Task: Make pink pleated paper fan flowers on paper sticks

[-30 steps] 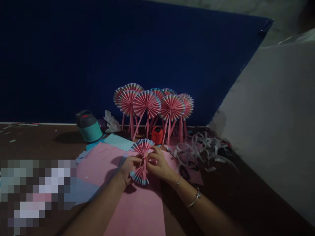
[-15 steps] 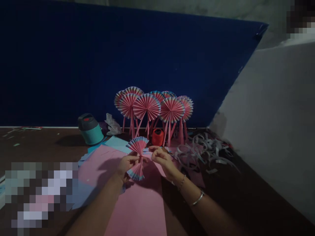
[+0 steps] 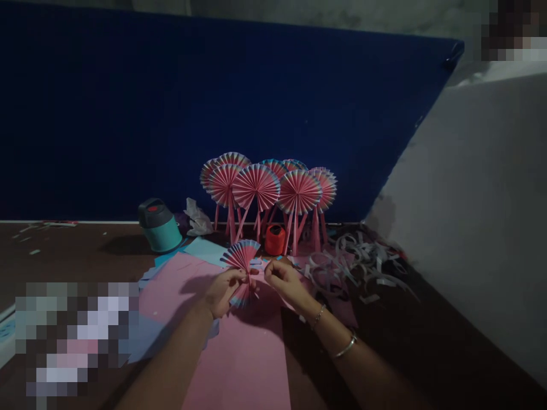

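My left hand (image 3: 226,287) pinches a pleated paper fan (image 3: 243,256) at its narrow middle. The fan is pink with blue edges and spreads out above and below the fingers. Just to its right is my right hand (image 3: 284,282), fingers curled together in a pinch and apart from the fan. Whatever is between those fingertips, if anything, is too small to make out. Beneath both hands lie pink paper sheets (image 3: 239,359).
Several round pleated fans (image 3: 256,187) on pink paper handles stand at the back against a blue board (image 3: 256,102). A red spool-like object (image 3: 274,240), a teal container with a dark lid (image 3: 160,228), crumpled plastic (image 3: 198,217) and curled paper strips (image 3: 359,256) lie around.
The fan has turned in my left hand, its lower half now narrower to view. My right fingers have curled in and drawn slightly away from it.
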A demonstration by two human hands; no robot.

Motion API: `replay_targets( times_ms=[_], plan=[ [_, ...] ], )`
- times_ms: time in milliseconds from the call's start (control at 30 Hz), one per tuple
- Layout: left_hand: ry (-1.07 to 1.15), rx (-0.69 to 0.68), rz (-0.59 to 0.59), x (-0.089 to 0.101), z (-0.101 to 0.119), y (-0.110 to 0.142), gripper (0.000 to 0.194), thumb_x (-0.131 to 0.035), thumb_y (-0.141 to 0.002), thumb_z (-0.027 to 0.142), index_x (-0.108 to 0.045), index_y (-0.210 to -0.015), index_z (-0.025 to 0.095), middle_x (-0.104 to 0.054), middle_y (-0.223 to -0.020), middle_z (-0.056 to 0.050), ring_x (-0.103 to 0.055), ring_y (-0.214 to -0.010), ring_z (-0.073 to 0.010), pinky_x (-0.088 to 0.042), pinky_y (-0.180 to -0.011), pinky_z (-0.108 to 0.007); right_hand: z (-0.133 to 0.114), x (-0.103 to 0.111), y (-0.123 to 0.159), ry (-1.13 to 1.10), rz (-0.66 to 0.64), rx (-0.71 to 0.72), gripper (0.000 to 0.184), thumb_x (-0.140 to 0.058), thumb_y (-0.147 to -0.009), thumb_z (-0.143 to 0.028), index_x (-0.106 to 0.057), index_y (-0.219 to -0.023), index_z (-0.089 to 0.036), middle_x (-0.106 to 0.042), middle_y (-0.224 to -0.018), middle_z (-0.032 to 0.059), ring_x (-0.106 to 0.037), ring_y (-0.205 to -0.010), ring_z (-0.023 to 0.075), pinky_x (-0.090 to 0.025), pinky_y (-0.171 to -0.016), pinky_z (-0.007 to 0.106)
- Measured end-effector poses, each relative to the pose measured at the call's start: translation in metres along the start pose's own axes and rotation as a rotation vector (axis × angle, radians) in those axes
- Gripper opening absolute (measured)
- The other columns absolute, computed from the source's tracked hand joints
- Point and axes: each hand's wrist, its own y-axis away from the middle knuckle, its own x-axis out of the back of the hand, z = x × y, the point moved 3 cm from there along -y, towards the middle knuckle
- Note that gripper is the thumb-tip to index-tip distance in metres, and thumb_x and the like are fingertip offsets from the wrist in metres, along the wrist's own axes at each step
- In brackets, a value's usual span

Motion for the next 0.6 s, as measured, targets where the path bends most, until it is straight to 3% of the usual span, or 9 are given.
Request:
replay_targets(
  times_ms=[100,200,267,467,600],
  plan=[
    [-0.089,-0.068,0.024,-0.005,-0.001,0.001,0.008,-0.06,-0.073,0.018,-0.062,-0.074,0.01,-0.06,-0.06,-0.005,-0.059,-0.054,-0.0153,-0.051,-0.056,-0.028,-0.003,0.0,0.0,0.047,-0.005,0.042,0.012,-0.054,-0.074,-0.023,-0.048,-0.065,-0.018,-0.046,-0.066,-0.0036,-0.042,-0.063,0.0108,-0.035,-0.061,0.024],
    [-0.254,-0.209,0.16,-0.005,0.0,-0.001,0.024,-0.069,-0.07,0.027,-0.056,-0.056,0.013,-0.052,-0.048,0.001,-0.046,-0.041,-0.0077,-0.036,-0.039,-0.019,-0.011,-0.002,0.002,0.129,-0.041,0.079,0.012,-0.052,-0.075,-0.023,-0.048,-0.065,-0.018,-0.047,-0.065,-0.0032,-0.043,-0.063,0.0112,-0.036,-0.062,0.024],
    [-0.33,-0.26,0.245,-0.003,-0.001,-0.004,0.023,-0.071,-0.066,0.025,-0.054,-0.055,0.014,-0.049,-0.045,0.003,-0.041,-0.038,-0.0062,-0.028,-0.036,-0.018,-0.015,-0.004,0.003,0.195,-0.066,0.109,0.011,-0.05,-0.077,-0.022,-0.049,-0.066,-0.018,-0.048,-0.065,-0.0028,-0.044,-0.063,0.0113,-0.036,-0.061,0.024],
    [-0.457,-0.4,0.389,0.004,0.002,-0.006,0.012,-0.064,-0.062,0.023,-0.055,-0.061,0.016,-0.048,-0.049,0.006,-0.042,-0.046,-0.0079,-0.033,-0.046,-0.02,-0.018,-0.008,0.007,0.253,-0.063,0.128,0.013,-0.047,-0.084,-0.023,-0.053,-0.073,-0.018,-0.052,-0.066,-0.0023,-0.047,-0.059,0.0101,-0.037,-0.056,0.021],
    [-0.578,-0.515,0.472,0.004,0.008,-0.004,0.01,-0.062,-0.058,0.022,-0.062,-0.066,0.016,-0.056,-0.056,0.003,-0.049,-0.054,-0.0118,-0.039,-0.055,-0.024,-0.02,-0.008,0.007,0.33,-0.026,0.158,0.015,-0.048,-0.085,-0.025,-0.054,-0.073,-0.018,-0.055,-0.065,-0.0014,-0.049,-0.059,0.0108,-0.037,-0.054,0.021]
  ],
)
